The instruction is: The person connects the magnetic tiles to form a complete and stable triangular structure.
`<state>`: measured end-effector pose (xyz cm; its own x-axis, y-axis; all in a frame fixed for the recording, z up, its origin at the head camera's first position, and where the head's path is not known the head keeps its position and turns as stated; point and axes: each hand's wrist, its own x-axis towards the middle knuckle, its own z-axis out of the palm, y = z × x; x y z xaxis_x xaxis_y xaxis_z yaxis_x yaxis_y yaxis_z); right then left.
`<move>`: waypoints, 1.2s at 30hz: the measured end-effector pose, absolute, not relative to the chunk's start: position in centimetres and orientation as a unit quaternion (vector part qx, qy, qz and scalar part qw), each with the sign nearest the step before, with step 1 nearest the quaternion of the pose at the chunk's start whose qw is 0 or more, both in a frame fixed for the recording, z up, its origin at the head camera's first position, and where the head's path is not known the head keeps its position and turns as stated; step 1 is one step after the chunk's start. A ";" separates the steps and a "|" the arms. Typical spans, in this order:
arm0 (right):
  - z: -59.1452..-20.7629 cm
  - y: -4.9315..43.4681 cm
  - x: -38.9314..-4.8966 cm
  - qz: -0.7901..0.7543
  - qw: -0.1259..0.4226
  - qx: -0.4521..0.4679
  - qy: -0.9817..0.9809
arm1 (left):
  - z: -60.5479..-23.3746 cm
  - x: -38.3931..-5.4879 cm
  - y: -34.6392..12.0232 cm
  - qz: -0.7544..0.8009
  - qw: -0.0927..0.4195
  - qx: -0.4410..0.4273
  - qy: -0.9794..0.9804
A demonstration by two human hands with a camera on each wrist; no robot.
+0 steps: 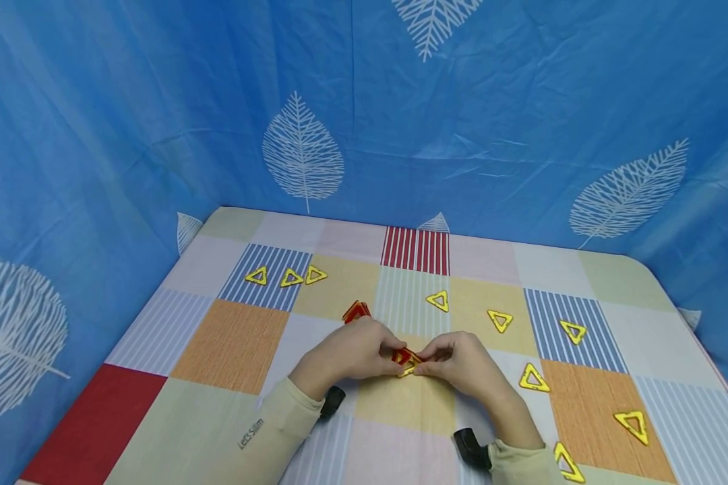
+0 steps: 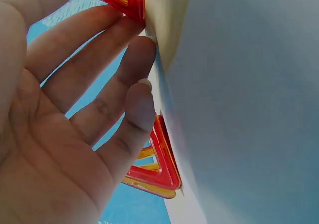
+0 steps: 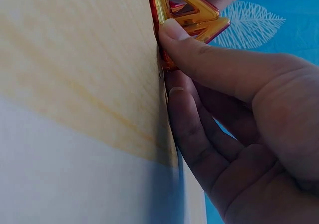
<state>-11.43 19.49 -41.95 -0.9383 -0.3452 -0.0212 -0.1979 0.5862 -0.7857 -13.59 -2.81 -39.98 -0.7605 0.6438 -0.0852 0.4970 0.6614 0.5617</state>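
Observation:
At mid-table in the head view, my left hand [image 1: 354,347] and right hand [image 1: 464,360] meet at a few red and yellow see-through plastic triangles [image 1: 408,357] with hollow centres. The left thumb and index finger pinch them on one side, as the red corner [image 2: 133,5] in the left wrist view shows. From the other side, my right thumb and fingers grip the orange-looking triangles [image 3: 197,10] close to the tabletop. Just behind the left hand is a red triangle pile [image 1: 356,310], partly covered by that hand. Its red and yellow layers [image 2: 164,164] appear below the left fingers.
Three yellow triangles lie at the back left, one of them a yellow triangle [image 1: 257,275]. Several more, including a yellow triangle [image 1: 534,378], are scattered along the right. A patchwork cloth [image 1: 230,343] covers the table. Blue leaf-print curtains [image 1: 376,148] hang behind and at the sides.

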 end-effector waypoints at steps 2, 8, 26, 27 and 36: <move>-42.0 19.5 -11.4 -0.425 0.084 -0.151 0.889 | -40.0 -13.6 -2.8 0.260 0.137 0.317 0.902; -42.0 19.4 -11.5 -0.420 0.082 -0.149 0.891 | -40.1 -13.6 -2.9 0.266 0.124 0.321 0.900; -42.0 19.3 -11.6 -0.422 0.095 -0.151 0.889 | -40.1 -13.8 -3.1 0.240 0.110 0.350 0.899; -42.0 19.3 -11.6 -0.425 0.095 -0.149 0.888 | -40.1 -13.8 -3.2 0.239 0.112 0.350 0.899; -41.9 19.2 -11.5 -0.444 0.098 -0.138 0.880 | -40.1 -13.9 -3.1 0.243 0.126 0.336 0.901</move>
